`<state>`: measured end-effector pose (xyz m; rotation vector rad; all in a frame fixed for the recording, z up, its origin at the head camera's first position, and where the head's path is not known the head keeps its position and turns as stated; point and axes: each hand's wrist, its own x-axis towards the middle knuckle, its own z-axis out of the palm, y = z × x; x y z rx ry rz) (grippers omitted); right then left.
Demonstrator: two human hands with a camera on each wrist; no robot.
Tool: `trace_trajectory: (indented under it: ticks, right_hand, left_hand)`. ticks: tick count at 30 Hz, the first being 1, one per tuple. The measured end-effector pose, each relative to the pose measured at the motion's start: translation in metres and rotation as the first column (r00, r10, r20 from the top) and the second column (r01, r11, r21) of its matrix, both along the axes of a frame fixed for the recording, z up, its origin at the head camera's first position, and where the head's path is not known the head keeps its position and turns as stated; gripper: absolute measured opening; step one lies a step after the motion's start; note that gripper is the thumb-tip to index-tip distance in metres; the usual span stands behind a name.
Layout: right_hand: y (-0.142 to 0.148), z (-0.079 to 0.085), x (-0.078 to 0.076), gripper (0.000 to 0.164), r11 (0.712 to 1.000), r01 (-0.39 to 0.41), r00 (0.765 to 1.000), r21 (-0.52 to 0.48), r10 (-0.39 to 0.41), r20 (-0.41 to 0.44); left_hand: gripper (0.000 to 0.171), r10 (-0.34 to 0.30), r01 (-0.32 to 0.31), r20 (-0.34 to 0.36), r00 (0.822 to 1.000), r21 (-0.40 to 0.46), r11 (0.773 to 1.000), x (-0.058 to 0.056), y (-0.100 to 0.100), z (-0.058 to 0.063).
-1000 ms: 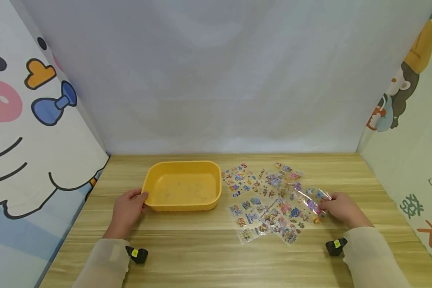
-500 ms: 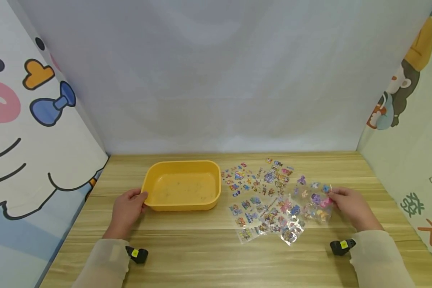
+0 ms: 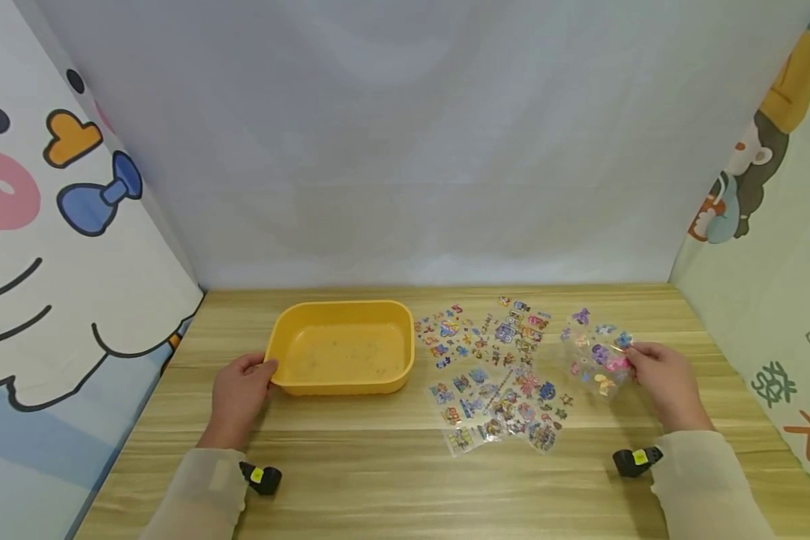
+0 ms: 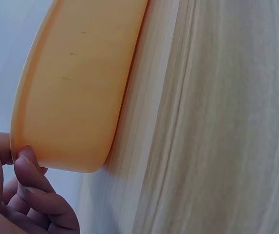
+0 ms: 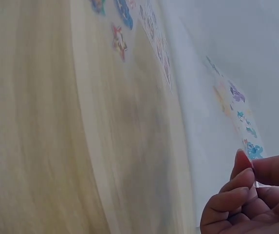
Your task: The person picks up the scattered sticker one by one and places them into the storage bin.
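A yellow plastic basin (image 3: 340, 389) stands on the wooden table, left of the middle. My left hand (image 3: 240, 394) pinches its rim at the near left corner, thumb on one side and fingers on the other, as the left wrist view shows. In my right hand (image 3: 664, 382) a clear sticker sheet (image 3: 599, 354) with small colourful cartoon figures is pinched by its right edge between thumb and fingers. In the right wrist view the sheet (image 5: 237, 93) is raised off the table. More transparent sticker sheets (image 3: 472, 405) lie spread and overlapping between the basin and the held sheet.
The wooden table (image 3: 405, 487) ends at a pale backdrop (image 3: 418, 225) behind. Printed cartoon panels rise at the left (image 3: 74, 300) and right (image 3: 749, 315). A black wrist camera (image 3: 262, 478) sits by the left cuff, another (image 3: 637, 460) by the right.
My right hand has drawn the pinched sticker sheet off the others, to the right and up, uncovering the sheets beneath. The left hand and the basin stay in place.
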<state>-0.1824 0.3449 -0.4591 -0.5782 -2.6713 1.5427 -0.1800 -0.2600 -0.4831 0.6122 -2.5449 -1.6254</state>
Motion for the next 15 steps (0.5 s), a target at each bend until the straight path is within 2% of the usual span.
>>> trace_trajectory:
  ticks: [9,15]
  right_hand:
    - [-0.013,-0.002,-0.004,0.046,0.999,-0.041,0.999,-0.013,0.041,0.012]
    - [-0.024,0.001,-0.011,0.045,0.992,-0.125,0.992,0.019,0.125,0.005]
  left_hand:
    - [0.049,0.006,-0.006,0.029,1.000,0.018,1.000,0.000,-0.001,0.000]
    - [0.051,0.014,-0.014,0.025,1.000,0.025,1.000,-0.001,-0.001,-0.002]
